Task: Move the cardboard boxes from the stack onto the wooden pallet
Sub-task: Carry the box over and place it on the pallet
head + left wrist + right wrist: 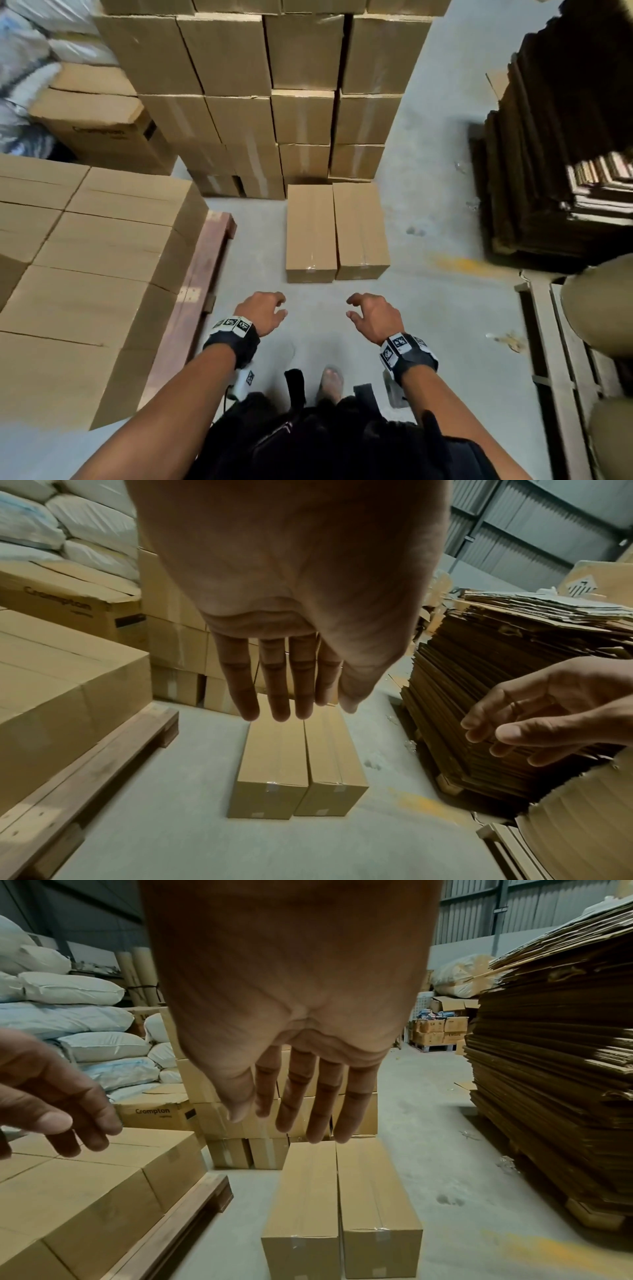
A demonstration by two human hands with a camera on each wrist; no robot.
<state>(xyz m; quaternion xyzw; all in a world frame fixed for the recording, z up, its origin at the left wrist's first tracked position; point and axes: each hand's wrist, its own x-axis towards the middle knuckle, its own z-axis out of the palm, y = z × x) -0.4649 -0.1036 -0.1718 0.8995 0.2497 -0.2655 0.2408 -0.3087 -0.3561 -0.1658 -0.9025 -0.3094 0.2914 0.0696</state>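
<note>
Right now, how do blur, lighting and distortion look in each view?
Head view: wide-angle bend, stack edges slightly soft, flattened cardboard pile in deep shadow. Left wrist view: dim, blurred pallet. Right wrist view: brighter, floor boxes fairly crisp.

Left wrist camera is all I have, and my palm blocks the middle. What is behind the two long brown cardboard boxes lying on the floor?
Observer: In the head view, a tall stack of brown cardboard boxes rises right behind the two long boxes, several tiers high.
Operator: Is either hand touching them?
Observer: No. The left hand and the right hand hover short of their near ends, holding nothing.
Operator: How does the reddish wooden pallet look?
Observer: The loaded boxes form a level top layer. Only a strip of the reddish wooden pallet shows bare, on the side facing the floor boxes.
</note>
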